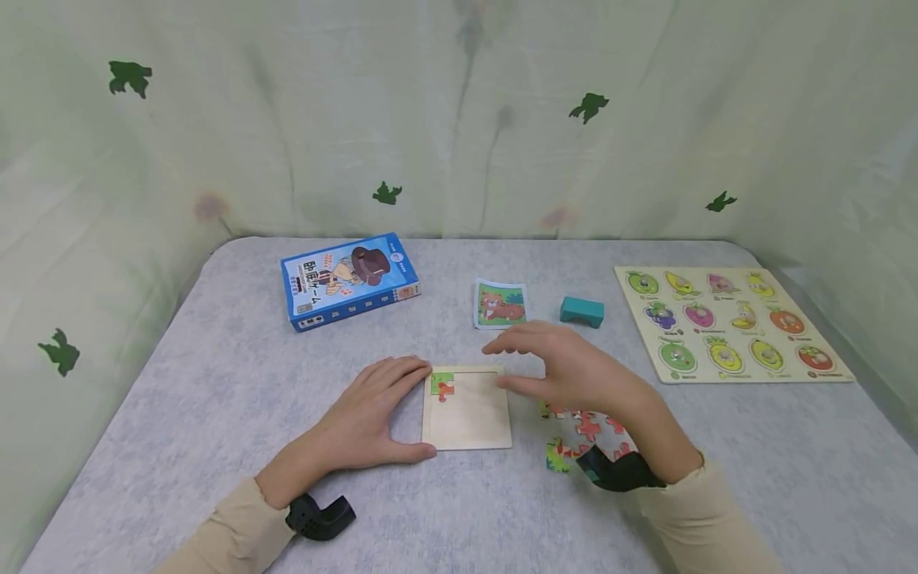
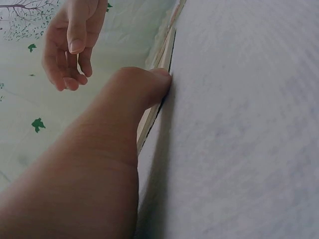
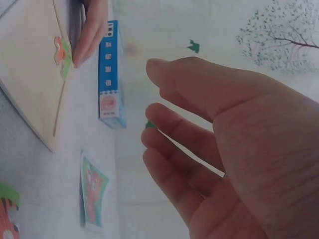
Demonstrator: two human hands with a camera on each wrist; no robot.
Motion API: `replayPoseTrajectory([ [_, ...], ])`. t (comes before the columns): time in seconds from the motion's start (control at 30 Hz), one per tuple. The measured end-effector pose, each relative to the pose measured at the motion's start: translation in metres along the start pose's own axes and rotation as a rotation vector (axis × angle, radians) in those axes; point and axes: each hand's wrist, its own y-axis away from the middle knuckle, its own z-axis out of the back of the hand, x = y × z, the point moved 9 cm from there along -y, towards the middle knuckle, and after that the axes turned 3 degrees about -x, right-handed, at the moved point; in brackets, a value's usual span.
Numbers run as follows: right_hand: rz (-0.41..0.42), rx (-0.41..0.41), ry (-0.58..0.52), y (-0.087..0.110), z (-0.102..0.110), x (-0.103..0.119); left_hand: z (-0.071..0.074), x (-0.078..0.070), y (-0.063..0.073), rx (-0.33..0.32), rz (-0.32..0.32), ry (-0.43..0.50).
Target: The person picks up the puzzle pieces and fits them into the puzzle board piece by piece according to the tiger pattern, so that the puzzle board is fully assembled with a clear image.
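Observation:
A square wooden puzzle tray (image 1: 469, 418) lies on the table between the hands. In its far left corner sits a green and red jigsaw piece (image 1: 442, 385). My left hand (image 1: 376, 410) rests at the tray's left side, fingertips at the far corner and thumb at the near one, fingers fairly straight. Above the table, over the tray's right edge, hovers my right hand (image 1: 574, 367), its fingers loosely bent and nothing between them. Loose jigsaw pieces (image 1: 588, 426) lie to the right of the tray, partly hidden under the right hand and wrist.
Beyond the tray lies a picture card (image 1: 500, 304) with a bear on it, beside a teal block (image 1: 582, 311). A blue game box (image 1: 350, 281) is at the back left. A wooden fruit puzzle board (image 1: 733, 325) occupies the right side. Behind the table hangs a pale curtain (image 1: 459, 119).

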Motion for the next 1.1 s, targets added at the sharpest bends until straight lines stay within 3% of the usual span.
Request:
replayPoseTrajectory([
  [0.23,-0.013,0.037,-0.041,0.006,0.006,-0.009,0.000,0.001,0.000,-0.005,-0.003,0.001],
  [0.47,0.021,0.012,-0.094,0.011,0.016,-0.023,0.001,0.000,0.000,-0.007,-0.010,0.001],
  [1.1,-0.127,0.062,-0.138,0.026,0.023,-0.069,0.000,0.000,0.001,-0.007,-0.007,-0.005],
])
